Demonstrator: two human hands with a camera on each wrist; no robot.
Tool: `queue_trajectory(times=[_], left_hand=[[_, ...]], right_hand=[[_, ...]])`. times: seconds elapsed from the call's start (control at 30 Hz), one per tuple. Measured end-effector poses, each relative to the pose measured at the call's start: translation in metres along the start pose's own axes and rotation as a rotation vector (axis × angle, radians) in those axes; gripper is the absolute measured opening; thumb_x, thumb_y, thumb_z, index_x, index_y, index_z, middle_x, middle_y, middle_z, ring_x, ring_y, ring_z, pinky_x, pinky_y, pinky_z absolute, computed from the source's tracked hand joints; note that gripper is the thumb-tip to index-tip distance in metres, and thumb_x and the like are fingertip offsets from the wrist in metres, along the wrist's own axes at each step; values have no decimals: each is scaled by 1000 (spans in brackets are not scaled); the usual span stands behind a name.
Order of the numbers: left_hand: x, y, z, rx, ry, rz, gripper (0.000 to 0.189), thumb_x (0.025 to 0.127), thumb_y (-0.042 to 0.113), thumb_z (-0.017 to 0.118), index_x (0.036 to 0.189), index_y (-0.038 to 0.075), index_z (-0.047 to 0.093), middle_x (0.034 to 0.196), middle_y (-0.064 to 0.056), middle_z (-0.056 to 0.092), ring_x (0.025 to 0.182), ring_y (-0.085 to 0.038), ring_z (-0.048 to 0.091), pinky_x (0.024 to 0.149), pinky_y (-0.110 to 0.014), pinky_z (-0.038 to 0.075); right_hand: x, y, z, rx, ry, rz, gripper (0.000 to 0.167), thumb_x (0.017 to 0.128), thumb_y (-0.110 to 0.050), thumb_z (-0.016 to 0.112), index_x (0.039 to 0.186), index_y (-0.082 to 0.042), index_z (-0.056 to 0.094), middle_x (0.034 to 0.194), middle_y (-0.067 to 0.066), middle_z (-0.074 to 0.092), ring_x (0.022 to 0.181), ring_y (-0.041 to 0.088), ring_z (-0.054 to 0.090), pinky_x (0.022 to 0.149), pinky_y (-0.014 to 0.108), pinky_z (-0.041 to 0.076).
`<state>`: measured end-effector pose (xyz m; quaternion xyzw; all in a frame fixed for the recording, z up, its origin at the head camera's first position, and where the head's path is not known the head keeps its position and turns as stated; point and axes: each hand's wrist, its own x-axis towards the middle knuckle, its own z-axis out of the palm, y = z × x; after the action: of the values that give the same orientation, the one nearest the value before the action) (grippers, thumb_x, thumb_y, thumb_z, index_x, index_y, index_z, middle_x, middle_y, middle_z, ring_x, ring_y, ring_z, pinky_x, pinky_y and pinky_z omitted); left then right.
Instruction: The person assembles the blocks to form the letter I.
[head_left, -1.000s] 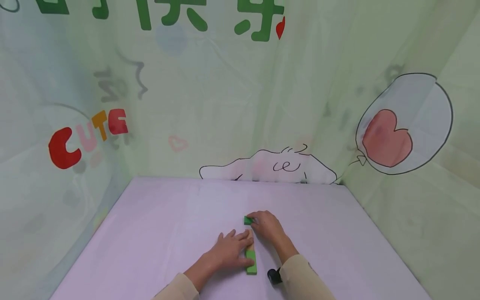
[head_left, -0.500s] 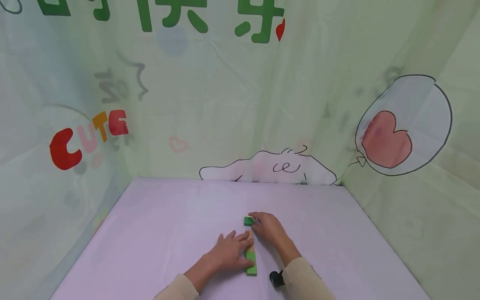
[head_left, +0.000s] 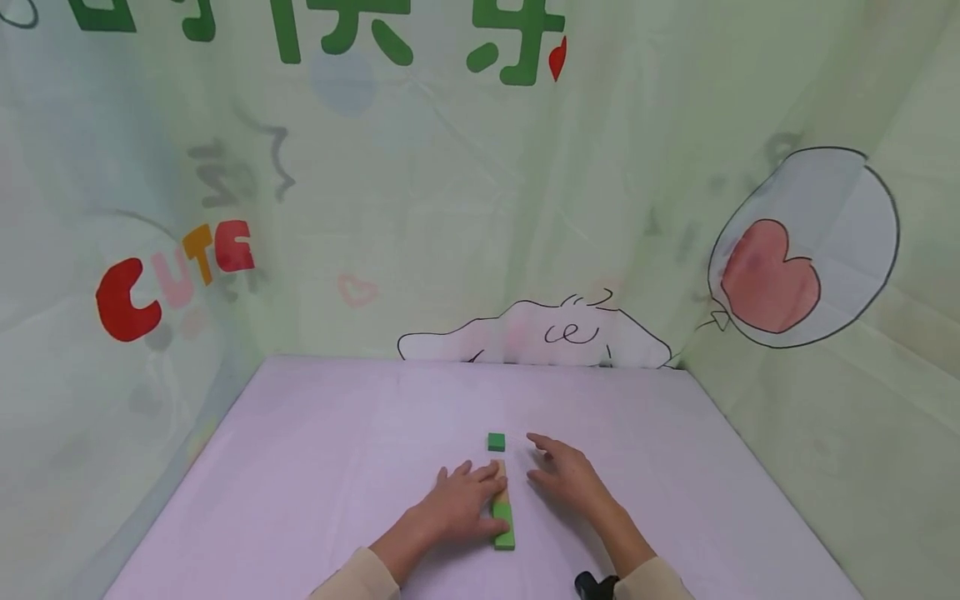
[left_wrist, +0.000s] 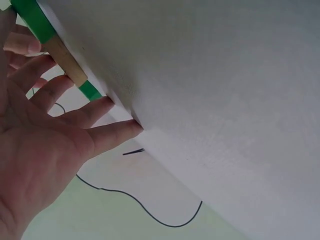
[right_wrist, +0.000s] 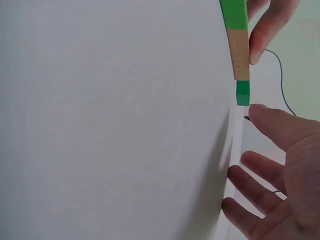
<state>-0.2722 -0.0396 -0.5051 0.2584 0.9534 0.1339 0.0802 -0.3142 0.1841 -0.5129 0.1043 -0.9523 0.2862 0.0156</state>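
Three small blocks lie in a line running away from me in the head view. Nearest is a light-green block [head_left: 505,537], then a bare-wood block [head_left: 502,495], then a darker green block [head_left: 497,442] set apart beyond a gap. My left hand [head_left: 459,504] rests along the left side of the two nearer blocks, fingers spread, the thumb over the light-green one. In the left wrist view its fingertips touch the wood block [left_wrist: 67,61]. To the right, my right hand [head_left: 570,479] is apart from the dark-green block [right_wrist: 243,93], fingers loosely extended, holding nothing.
The blocks lie on a pale lilac tabletop [head_left: 337,467]. A printed light-green curtain [head_left: 450,208] encloses the table at the back and both sides. A black wrist camera [head_left: 595,586] sits by the right sleeve [head_left: 654,581].
My right hand has let go of the dark-green block and moved right, away from it. That block stays where it was. The left hand has hardly moved.
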Motion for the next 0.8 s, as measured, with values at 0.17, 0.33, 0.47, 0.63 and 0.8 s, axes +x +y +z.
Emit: queue_trajectory(times=[0.17, 0.33, 0.47, 0.63, 0.8], left_hand=[[3, -2, 4, -6, 6, -5, 68, 92, 64, 65, 151, 30, 55, 165, 5, 40, 148, -44, 42, 110, -73, 36], [3, -2, 8, -7, 13, 2, 68, 92, 64, 64, 150, 31, 55, 165, 6, 40, 148, -43, 42, 111, -72, 36], [2, -3, 7, -15, 16, 12, 67, 93, 63, 64, 150, 29, 55, 165, 5, 41, 148, -43, 42, 111, -72, 36], [0, -2, 7, -20, 20, 17, 67, 93, 63, 64, 150, 29, 55, 164, 4, 42, 148, -42, 42, 111, -72, 36], [0, -2, 6, -16, 27, 18, 67, 93, 63, 64, 150, 29, 55, 164, 4, 42, 148, -42, 42, 110, -72, 37]], right_hand=[[-12, 7, -7, -9, -7, -20, 59, 87, -13, 82, 142, -12, 63, 136, 14, 68, 127, 35, 64, 108, 54, 49], [-21, 9, -8, -40, -55, -26, 58, 87, -14, 82, 141, -11, 63, 140, 14, 66, 134, 37, 60, 112, 55, 45], [-22, 6, -6, -81, -86, 5, 58, 88, -17, 82, 142, -13, 62, 143, 13, 64, 136, 37, 57, 113, 56, 43], [-24, 4, -5, -105, -95, 32, 58, 88, -20, 82, 142, -15, 62, 144, 12, 64, 137, 37, 56, 113, 56, 43], [-25, 4, -4, -106, -88, 28, 58, 87, -19, 83, 141, -14, 63, 143, 12, 64, 137, 38, 56, 113, 57, 43]])
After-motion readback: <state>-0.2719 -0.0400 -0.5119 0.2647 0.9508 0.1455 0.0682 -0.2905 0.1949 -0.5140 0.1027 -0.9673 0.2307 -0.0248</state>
